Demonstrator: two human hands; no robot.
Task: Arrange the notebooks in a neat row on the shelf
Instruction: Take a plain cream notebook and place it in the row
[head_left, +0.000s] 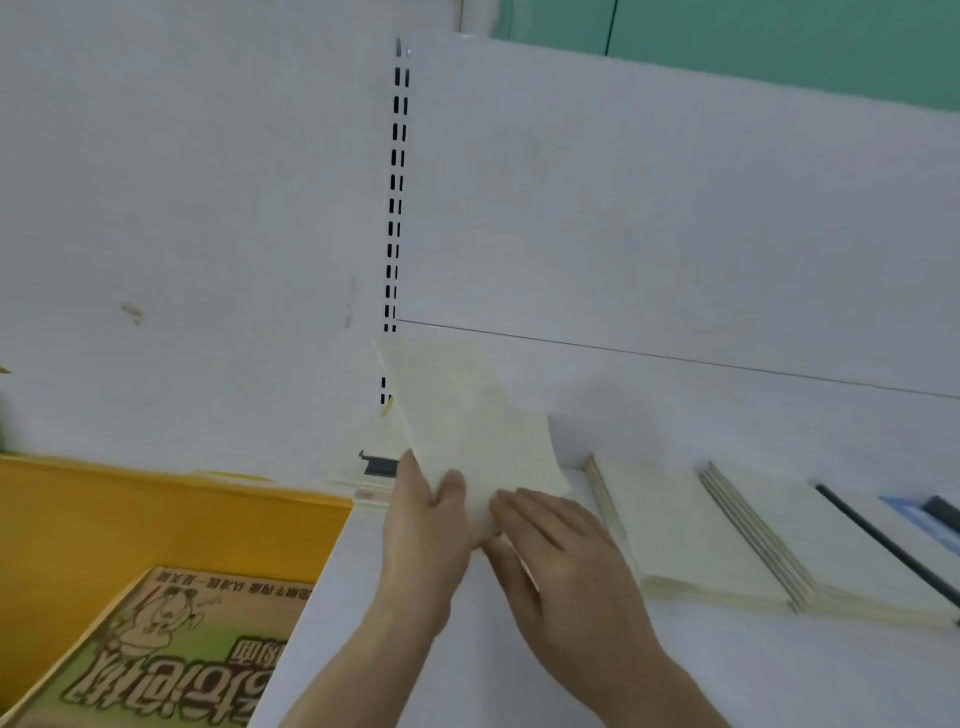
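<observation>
At centre frame both hands hold a cream notebook (475, 415) tilted up over the white shelf (675, 670): the left hand (423, 525) grips its lower left edge, the right hand (550, 551) lies on its lower right corner with fingers bent. To the right, more cream notebooks (691, 525) lie flat in an overlapping row. A yellow bin (130, 519) at lower left holds a printed box (171, 649). A slotted upright (396, 197) runs up the white back panel.

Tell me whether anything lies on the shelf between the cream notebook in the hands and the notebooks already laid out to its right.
Nothing visible does. Both hands, left hand and right hand, hold the cream paper notebook tilted up above the white shelf; the bare strip before the nearest flat cream notebook stack holds nothing.
</observation>
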